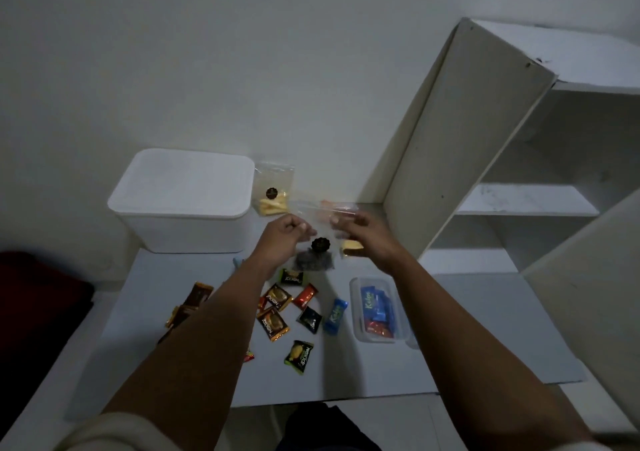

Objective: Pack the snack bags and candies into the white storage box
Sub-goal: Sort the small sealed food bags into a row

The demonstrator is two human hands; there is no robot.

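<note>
The white storage box stands at the back left of the table with its lid on. My left hand and my right hand pinch the two sides of a clear snack bag with a dark round sticker and dark contents, held above the table. Another clear bag of yellow snacks leans beside the box. Several wrapped candies lie scattered on the table below my arms. A yellow snack piece shows behind my right hand.
A small clear tub of blue and red candies sits at the right of the table. A white shelf unit stands at the right. A dark red object lies at the left edge.
</note>
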